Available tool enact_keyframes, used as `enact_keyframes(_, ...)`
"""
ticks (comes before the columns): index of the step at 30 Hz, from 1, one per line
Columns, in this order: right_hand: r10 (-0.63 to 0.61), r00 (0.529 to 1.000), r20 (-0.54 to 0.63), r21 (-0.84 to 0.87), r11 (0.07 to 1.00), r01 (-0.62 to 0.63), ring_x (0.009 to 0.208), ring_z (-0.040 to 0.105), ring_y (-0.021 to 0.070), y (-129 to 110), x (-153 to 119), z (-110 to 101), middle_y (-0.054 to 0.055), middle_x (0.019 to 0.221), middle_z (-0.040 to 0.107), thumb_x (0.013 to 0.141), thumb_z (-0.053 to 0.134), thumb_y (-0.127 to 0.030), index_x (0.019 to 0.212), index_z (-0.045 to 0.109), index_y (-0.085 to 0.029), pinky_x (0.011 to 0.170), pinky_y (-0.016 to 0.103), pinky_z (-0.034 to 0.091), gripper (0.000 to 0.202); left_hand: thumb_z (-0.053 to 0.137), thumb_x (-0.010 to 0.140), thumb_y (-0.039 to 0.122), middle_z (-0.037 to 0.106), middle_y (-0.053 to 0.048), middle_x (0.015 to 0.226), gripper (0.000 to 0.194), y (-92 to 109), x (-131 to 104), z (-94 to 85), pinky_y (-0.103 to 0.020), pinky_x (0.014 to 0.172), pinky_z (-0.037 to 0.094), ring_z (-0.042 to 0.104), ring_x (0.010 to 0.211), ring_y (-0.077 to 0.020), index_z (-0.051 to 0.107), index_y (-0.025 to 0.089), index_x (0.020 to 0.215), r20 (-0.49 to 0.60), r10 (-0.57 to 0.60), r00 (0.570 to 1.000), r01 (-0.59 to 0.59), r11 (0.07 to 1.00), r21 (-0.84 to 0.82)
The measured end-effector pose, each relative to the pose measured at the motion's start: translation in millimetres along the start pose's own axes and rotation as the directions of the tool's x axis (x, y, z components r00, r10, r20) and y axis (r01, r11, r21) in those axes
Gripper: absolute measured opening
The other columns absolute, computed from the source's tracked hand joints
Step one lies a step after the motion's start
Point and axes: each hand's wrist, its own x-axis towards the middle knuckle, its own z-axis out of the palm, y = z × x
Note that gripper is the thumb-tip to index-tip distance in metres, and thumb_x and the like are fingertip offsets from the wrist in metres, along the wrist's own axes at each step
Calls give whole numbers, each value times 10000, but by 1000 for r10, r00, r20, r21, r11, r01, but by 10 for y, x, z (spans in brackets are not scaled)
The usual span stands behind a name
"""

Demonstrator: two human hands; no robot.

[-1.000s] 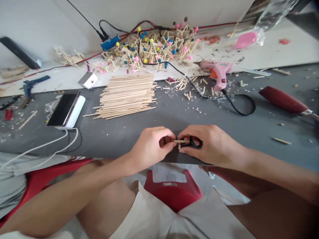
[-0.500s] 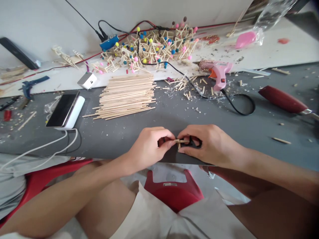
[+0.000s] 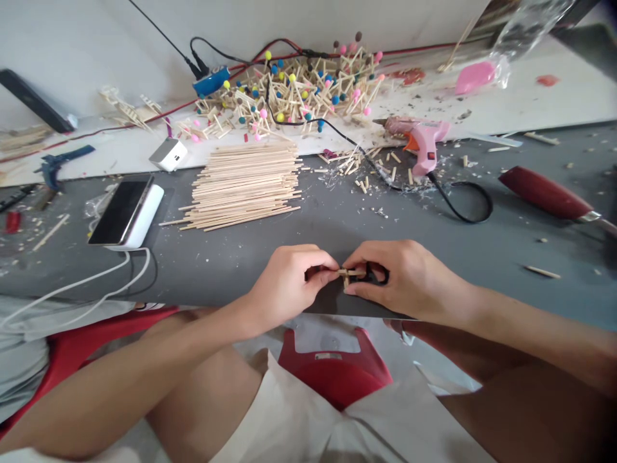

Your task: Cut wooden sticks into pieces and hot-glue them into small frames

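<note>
Smooth gray tabletop (image 3: pixel 226 267) underlies left fingers (image 3: pixel 328 260) pinching crosswise wooden sticks (image 3: pixel 346 274), right fingers (image 3: pixel 359 253) curled round a black object (image 3: pixel 373 274).

A head-worn camera is looking forward and down, viewing the bare left hand (image 3: pixel 289 280) and bare right hand (image 3: pixel 409 275) from near above, with the flat grey tabletop (image 3: pixel 231 263) extending away toward the whitish wall (image 3: pixel 289 18).
</note>
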Motion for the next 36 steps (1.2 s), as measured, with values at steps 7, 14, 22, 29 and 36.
enact_keyframes(7, -8, 1000, 1, -4, 1000, 8, 638, 588, 116, 19, -5, 11, -17, 761, 688, 795, 735, -306, 919, 721, -233, 578, 237, 392, 144, 666, 864, 112, 694, 6, 796, 98, 3, -2, 2, -217, 642, 418, 591, 687, -93, 733, 183, 866, -5, 10, 1000, -10, 1000, -5)
enact_keyframes(14, -10, 1000, -1, -4, 1000, 10, 632, 592, 121, 15, -3, 6, -9, 757, 692, 799, 729, -305, 915, 724, -231, 574, 237, 394, 138, 659, 877, 138, 697, -9, 798, 91, -1, -3, 0, -227, 626, 417, 587, 675, -105, 737, 184, 871, -3, 8, 1000, -8, 1000, -5)
enact_keyframes(22, -15, 1000, 0, 3, 1000, 15, 628, 594, 133, 0, -4, 1, 4, 765, 694, 812, 712, -314, 916, 722, -230, 575, 250, 401, 134, 648, 887, 158, 696, -15, 798, 94, 3, -5, -2, -227, 616, 417, 585, 671, -108, 737, 185, 878, 5, 7, 1000, -7, 1000, -2)
enact_keyframes(29, -4, 1000, 8, 2, 1000, 4, 634, 590, 129, 5, -1, 5, -5, 761, 688, 808, 718, -307, 920, 720, -233, 578, 248, 394, 134, 650, 880, 140, 696, -11, 790, 100, 7, -1, -1, -226, 628, 422, 593, 675, -108, 737, 186, 867, -2, 9, 1000, -9, 1000, -3)
enact_keyframes(36, -6, 1000, 0, -4, 1000, 6, 622, 582, 121, 2, -4, 6, -8, 749, 683, 809, 715, -305, 918, 722, -231, 572, 242, 386, 132, 651, 876, 123, 687, -1, 782, 109, 1, 1, 1, -223, 619, 407, 576, 662, -98, 739, 188, 866, -1, 11, 1000, -11, 1000, 1)
